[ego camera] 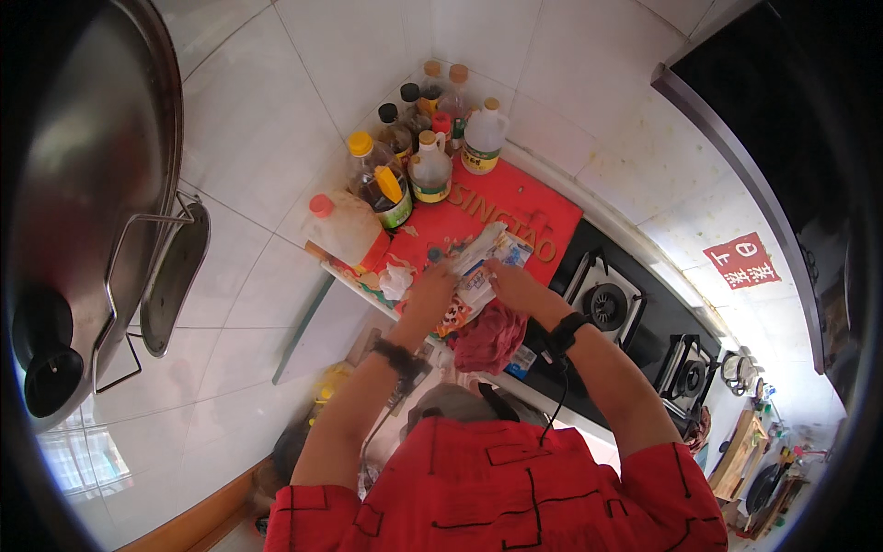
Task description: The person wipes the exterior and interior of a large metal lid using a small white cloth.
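A printed, partly clear plastic package [476, 276] is between my two hands, above the red mat. My right hand [514, 285] grips its right side with the fingers curled in. My left hand [433, 288] is blurred by motion and closes on its left side; the fingertips are hard to make out. A crumpled white tissue or piece of plastic [396, 281] lies just left of my left hand. Below the package, a dark red cloth [488, 338] is bunched at the counter's front edge. The red mat [493, 190] bears large lettering.
Several sauce bottles [383, 176] and white jugs [481, 141] crowd the back corner. A gas stove [607, 303] with burners adjoins on the right, under a dark range hood [745, 90]. A large metal pan [103, 159] hangs at the left. Utensils [766, 476] stand farther right.
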`<state>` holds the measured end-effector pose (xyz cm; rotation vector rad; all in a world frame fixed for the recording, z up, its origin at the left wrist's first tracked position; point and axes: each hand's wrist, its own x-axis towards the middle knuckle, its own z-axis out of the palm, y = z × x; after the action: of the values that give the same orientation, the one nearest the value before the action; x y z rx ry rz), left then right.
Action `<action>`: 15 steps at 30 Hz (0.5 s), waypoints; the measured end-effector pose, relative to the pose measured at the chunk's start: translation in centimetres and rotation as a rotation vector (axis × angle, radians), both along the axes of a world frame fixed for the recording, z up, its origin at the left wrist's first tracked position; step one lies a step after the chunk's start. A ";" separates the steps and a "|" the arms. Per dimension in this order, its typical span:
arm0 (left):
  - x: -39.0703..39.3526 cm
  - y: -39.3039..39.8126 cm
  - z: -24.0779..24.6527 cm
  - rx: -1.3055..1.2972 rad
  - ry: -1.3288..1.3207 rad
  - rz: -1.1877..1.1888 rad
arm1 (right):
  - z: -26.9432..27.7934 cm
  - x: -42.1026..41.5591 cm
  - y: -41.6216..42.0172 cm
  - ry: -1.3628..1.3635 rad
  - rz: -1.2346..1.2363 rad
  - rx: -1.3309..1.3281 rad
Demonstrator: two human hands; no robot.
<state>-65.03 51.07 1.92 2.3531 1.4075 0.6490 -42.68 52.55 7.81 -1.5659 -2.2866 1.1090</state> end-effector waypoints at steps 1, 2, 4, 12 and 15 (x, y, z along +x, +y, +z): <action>-0.8 -0.9 0.3 -0.046 0.031 0.014 | -0.4 0.2 0.2 -0.008 -0.005 0.005; -1.2 -1.6 0.6 -0.093 0.063 0.029 | -0.7 0.4 0.5 0.023 0.002 0.017; -1.4 -2.9 2.8 -0.068 -0.016 0.069 | -1.1 0.9 0.7 0.084 0.015 0.039; 2.1 -2.8 6.9 -0.558 -0.604 0.006 | 1.5 0.8 -3.8 0.642 -0.162 -0.385; 2.6 -2.3 5.9 -0.677 -0.545 -0.069 | 0.0 2.1 -5.6 0.647 -0.269 -0.348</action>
<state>-62.43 48.73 7.81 1.5377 1.0668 0.6066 -40.57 46.96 7.86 -1.2916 -1.4803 1.6857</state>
